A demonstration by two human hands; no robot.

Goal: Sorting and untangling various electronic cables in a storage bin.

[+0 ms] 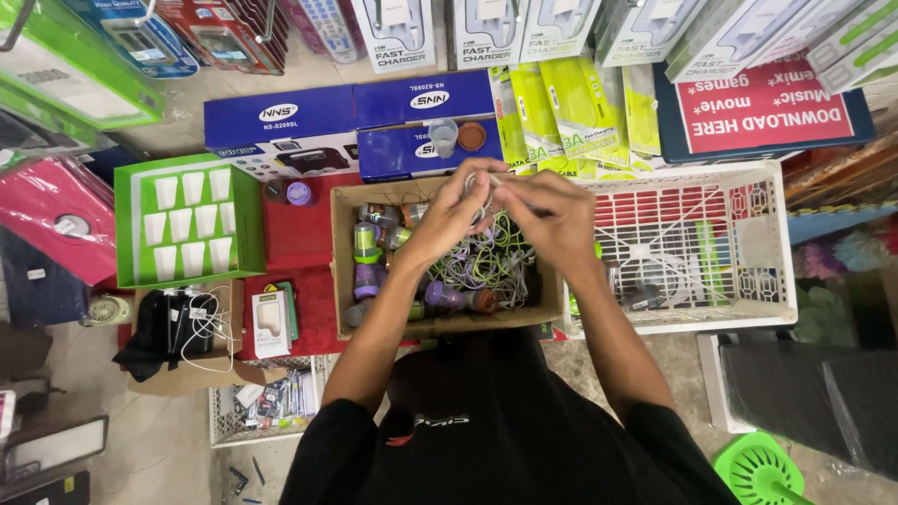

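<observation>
My left hand and my right hand meet above an open cardboard box. Both pinch a thin pale cable between the fingertips. Under the hands the box holds a tangle of grey and green cables and several small purple and green round gadgets. My forearms reach up from the bottom of the view, over my black shirt.
A white plastic crate stands right of the box. A green tray of white chargers sits to the left, blue boxes behind. A small cardboard box with black items and a green fan lie nearer me.
</observation>
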